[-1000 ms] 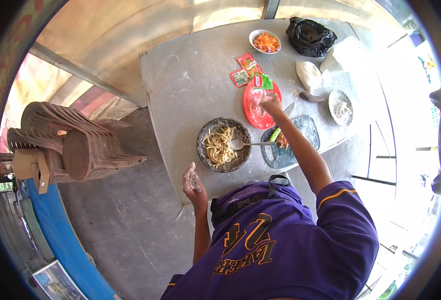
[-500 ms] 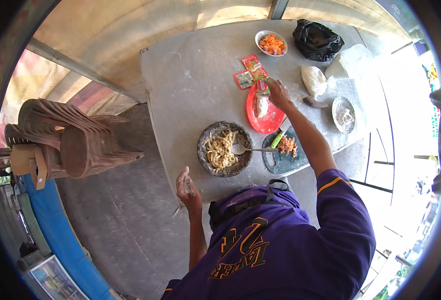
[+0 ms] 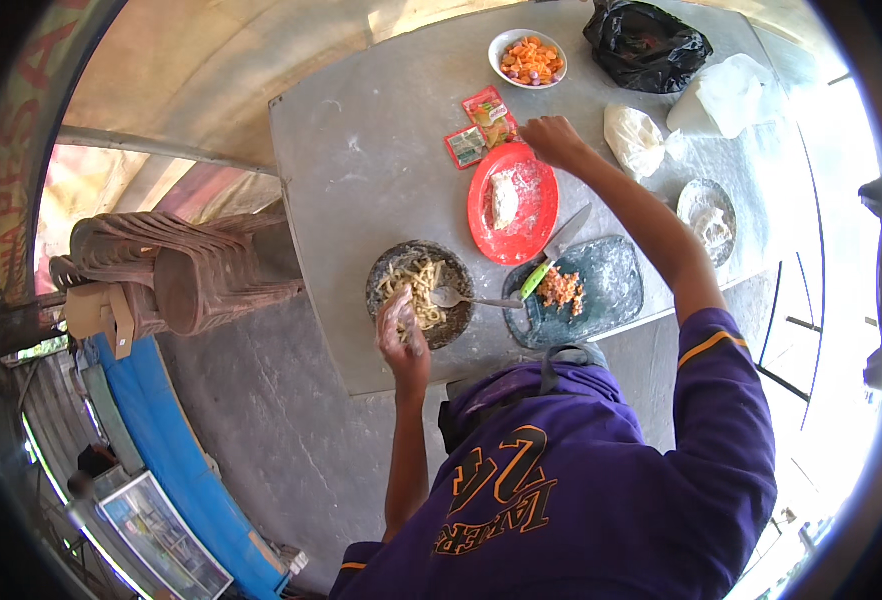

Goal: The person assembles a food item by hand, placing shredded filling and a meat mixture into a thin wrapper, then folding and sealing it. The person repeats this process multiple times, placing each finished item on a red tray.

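Observation:
My left hand [image 3: 401, 328], pale with flour or batter, is open over the near left rim of a dark stone bowl [image 3: 458, 262]. Pale strips of food [image 3: 423, 283] fill the bowl, and a metal spoon [image 3: 476, 300] rests in it, handle to the right. My right hand [image 3: 553, 142] is closed at the far rim of a red plate [image 3: 533, 215]; whatever its fingers hold is hidden. A white, floury roll-shaped piece [image 3: 504, 200] lies on the plate. Just left of that hand are red-and-green sachets [image 3: 489, 112].
Right of the bowl, a green-handled knife [image 3: 536, 278] and chopped orange-red food [image 3: 561, 290] lie on a dark cutting board [image 3: 611, 285]. Farther off are a bowl of carrots [image 3: 531, 62], a black bag [image 3: 646, 48], a white bag [image 3: 633, 142] and a floury dish [image 3: 709, 222].
My left hand has moved from beside the table edge to over the stone bowl. My right hand has drawn back from above the plate to its far rim. The view has shifted.

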Tool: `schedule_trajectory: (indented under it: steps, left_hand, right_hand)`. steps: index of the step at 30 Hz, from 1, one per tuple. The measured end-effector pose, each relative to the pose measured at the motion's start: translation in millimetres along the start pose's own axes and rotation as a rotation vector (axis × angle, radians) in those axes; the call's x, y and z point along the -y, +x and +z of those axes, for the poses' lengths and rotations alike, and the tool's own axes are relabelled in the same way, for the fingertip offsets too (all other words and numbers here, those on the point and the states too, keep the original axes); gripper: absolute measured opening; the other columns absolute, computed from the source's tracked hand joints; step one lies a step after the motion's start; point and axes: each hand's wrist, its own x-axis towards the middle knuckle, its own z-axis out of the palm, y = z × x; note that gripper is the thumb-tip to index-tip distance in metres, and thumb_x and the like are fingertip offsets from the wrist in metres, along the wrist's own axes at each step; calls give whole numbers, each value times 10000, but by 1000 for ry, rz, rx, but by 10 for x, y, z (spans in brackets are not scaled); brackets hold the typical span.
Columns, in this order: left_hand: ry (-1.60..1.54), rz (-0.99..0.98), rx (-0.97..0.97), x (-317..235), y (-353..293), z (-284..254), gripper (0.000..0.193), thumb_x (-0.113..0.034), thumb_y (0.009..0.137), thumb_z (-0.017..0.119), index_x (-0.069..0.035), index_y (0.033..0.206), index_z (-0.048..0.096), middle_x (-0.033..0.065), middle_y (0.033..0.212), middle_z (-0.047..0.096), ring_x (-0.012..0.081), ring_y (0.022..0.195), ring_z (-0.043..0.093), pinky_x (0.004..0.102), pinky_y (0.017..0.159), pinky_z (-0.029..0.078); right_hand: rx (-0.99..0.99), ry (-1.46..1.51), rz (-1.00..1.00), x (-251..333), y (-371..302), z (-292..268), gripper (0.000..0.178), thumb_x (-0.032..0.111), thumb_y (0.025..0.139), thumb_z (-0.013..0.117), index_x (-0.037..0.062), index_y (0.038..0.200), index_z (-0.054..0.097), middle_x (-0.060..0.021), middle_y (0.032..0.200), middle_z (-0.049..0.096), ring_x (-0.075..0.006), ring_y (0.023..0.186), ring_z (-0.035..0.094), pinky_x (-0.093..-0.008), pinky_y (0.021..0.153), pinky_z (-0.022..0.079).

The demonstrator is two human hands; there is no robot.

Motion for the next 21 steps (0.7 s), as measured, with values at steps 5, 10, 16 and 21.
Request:
schedule_trajectory:
  steps: [5,10,16,21]
  left_hand:
    - [45,-73,218,-249,237,814,267,-80,965,560,35,1198,623,171,1194,645,260,1096,627,352,970,492]
    - [139,-354,352,3,438,1690,434,-244,993,566,-8,1351,500,230,1325,551,350,1189,568,411,1007,466]
    - [328,-389,318,467,559,2261,603,-323,965,593,-27,1440,369,265,1401,477,434,1275,484,479,1072,389]
    - [168,-457,361,445,640,2401,614,-165,947,591,-33,1479,314,254,1464,407,384,1359,411,465,1123,336]
  right_hand:
    - [260,-102,-106,-184,542,-174,103,89,798,660,76,856,744,-135,917,733,-299,876,725,-442,676,571]
    - [239,-184,-299,-170,944,-148,229,126,812,689,93,1035,731,-81,987,735,-292,965,704,-419,803,556]
    - [-387,304,-355,-86,405,14,507,242,885,670,134,1363,545,-149,1230,639,-338,1170,600,-446,988,483]
    - [-237,723,147,-22,-979,124,469,311,957,602,139,1385,514,-197,1302,594,-386,1232,544,-486,1055,431]
